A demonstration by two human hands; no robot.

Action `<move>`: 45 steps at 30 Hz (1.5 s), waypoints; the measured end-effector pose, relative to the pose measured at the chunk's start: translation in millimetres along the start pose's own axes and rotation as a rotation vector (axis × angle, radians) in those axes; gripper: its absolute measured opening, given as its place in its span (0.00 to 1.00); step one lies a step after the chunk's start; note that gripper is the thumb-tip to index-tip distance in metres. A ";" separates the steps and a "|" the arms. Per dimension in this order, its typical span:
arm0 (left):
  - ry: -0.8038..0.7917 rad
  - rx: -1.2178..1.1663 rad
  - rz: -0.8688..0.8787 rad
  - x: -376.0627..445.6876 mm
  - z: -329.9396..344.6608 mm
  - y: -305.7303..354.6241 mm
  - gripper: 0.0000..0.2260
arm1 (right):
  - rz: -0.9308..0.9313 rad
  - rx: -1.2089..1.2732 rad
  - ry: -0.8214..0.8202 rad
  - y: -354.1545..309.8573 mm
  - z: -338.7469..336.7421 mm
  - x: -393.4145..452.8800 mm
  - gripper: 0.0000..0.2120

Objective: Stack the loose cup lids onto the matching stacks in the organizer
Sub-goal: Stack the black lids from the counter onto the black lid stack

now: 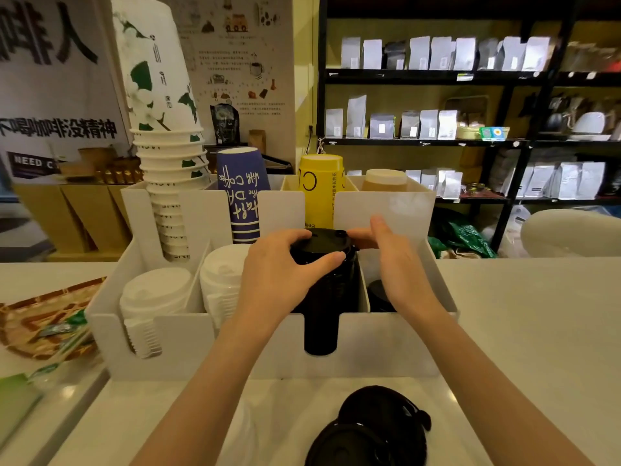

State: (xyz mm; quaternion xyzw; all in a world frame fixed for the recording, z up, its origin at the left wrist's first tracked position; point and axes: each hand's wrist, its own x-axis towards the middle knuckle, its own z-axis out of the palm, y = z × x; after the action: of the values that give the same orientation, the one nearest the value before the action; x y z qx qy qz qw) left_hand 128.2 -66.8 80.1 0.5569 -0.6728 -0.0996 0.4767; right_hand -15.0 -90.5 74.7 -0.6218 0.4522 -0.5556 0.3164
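I have both hands on the top of the tall stack of black plastic cup lids (321, 280) standing in the third slot from the left of the white acrylic organizer (386, 344). My left hand (279, 267) is clamped around the top black lid (322, 243), thumb across its near rim and fingers over the left edge. My right hand (393, 260) is flat and open, fingers together, pressing against the lid's right edge rather than gripping it. I judge this lid is being seated and squared on its matching stack, so this one is close to done.

What is left: loose black plastic lids (373, 428) lie in a small heap on the near white counter (521, 331), just in front of the organizer; I cannot count them. A low black lid stack (379, 294) sits in the right slot, and two white lid stacks (158, 297) fill the left slots. I see no loose white lids.
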 end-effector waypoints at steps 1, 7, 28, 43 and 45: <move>-0.011 -0.001 -0.001 0.3 -0.6 -0.1 0.24 | -0.004 0.002 0.007 -0.4 0.1 -0.2 0.23; -0.074 0.007 -0.004 2.1 -8.5 -3.2 0.24 | -0.079 -0.099 0.028 1.4 4.4 -5.2 0.24; -0.035 0.329 -0.011 -5.2 9.5 -3.7 0.23 | -0.012 -0.119 -0.210 -0.7 -7.2 -29.6 0.19; -0.059 0.384 0.243 -76.2 5.5 -22.7 0.27 | -0.074 -0.351 -0.305 3.6 -40.1 -136.2 0.24; -0.074 0.343 0.313 -95.2 -1.9 -23.0 0.27 | -0.044 -0.339 -0.334 7.3 -42.3 -148.2 0.23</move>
State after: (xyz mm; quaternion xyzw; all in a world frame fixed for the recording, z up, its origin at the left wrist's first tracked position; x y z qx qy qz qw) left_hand 137.5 6.0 15.3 0.5144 -0.7751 0.0710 0.3600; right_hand -54.0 46.7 15.9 -0.7590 0.4667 -0.3679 0.2660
